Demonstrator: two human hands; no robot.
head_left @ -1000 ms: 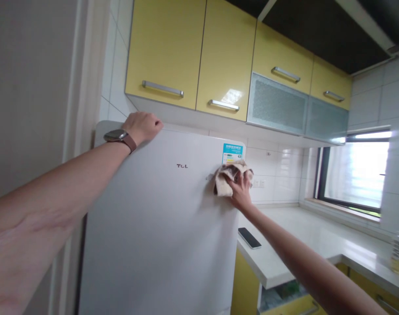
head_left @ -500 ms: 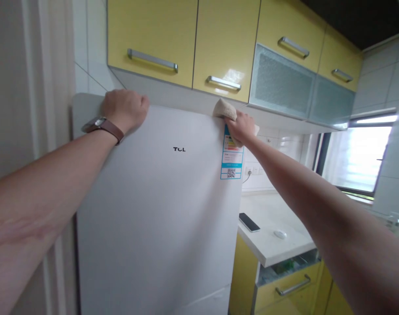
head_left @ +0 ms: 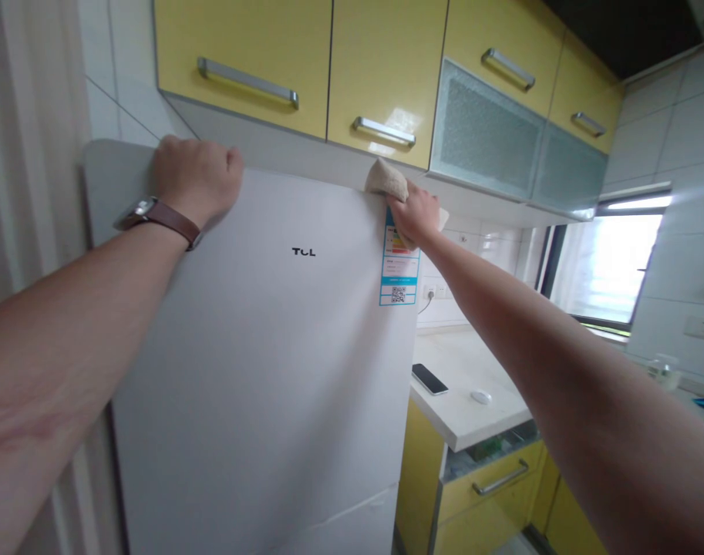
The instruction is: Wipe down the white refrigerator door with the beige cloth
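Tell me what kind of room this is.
Most likely a home kitchen. A white refrigerator stands under yellow wall cabinets, beside a white countertop with a drawer below. The right hand presses a cloth to the refrigerator's top edge; the left hand grips it.

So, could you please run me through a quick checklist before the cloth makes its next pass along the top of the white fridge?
1. Right hand has a grip on the crumpled beige cloth: ok.
2. Cloth sits at the top right corner of the tall white fridge: ok.
3. Left hand braced on the top left edge: ok.
4. Room for the hand under the glossy yellow wall cabinets: cannot tell.
5. Fridge top free of things: cannot tell, it is hidden.
6. Black phone on the white counter lies away from both arms: ok.
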